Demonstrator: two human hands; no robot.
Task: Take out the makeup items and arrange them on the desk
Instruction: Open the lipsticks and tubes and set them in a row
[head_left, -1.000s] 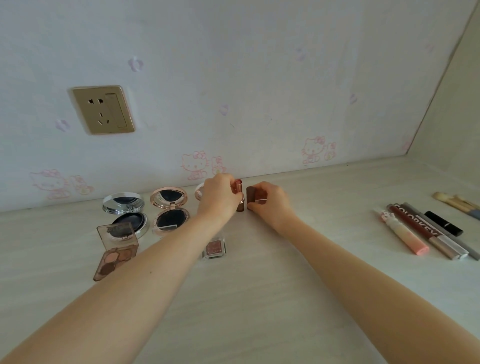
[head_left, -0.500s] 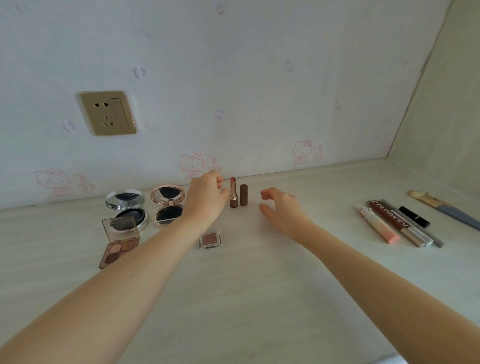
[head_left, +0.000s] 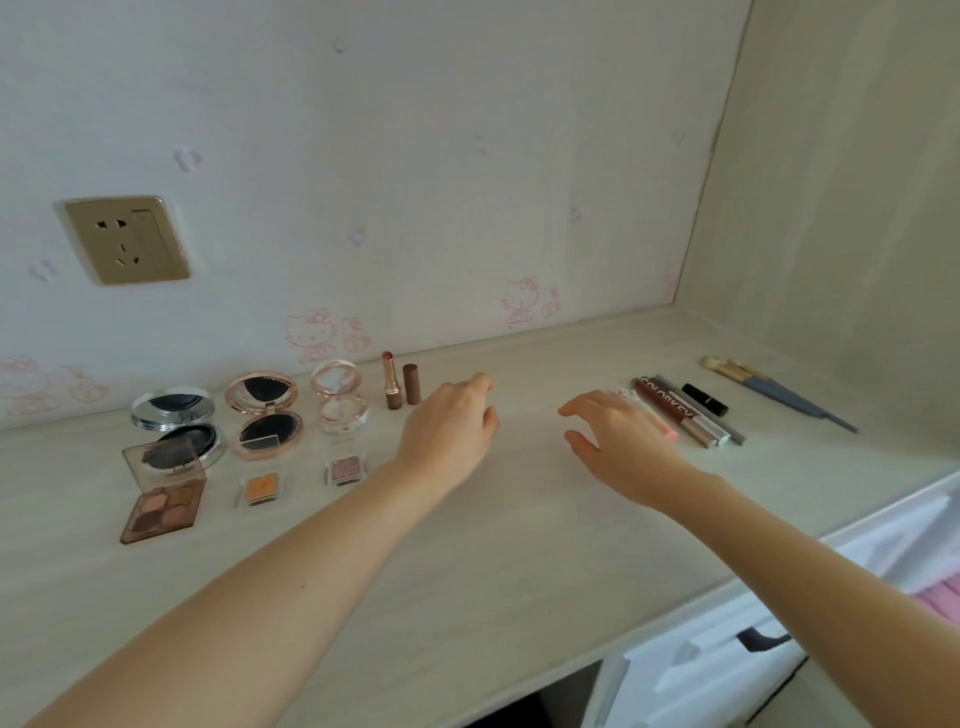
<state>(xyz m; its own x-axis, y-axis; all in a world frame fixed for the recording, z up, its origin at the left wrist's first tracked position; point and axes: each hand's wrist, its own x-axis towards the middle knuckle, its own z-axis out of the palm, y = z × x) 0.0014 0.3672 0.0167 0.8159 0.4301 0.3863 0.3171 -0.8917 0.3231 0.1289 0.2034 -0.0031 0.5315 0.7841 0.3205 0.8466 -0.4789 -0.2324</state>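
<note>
On the table (head_left: 519, 545), left of the uncapped lipstick (head_left: 390, 382), lie three open compacts and three eyeshadow pans. The lipstick stands upright by the wall, its brown cap (head_left: 411, 384) just beside it. The left hand (head_left: 447, 431) hovers just right of the cap, fingers loose, holding nothing. The right hand (head_left: 618, 441) hovers further right, spread and empty, over a pink tube. Beyond it lies a tube (head_left: 670, 413) reading COLORKEY.

Empty hands above makeup-lined desk (head_left: 519, 545)
</note>
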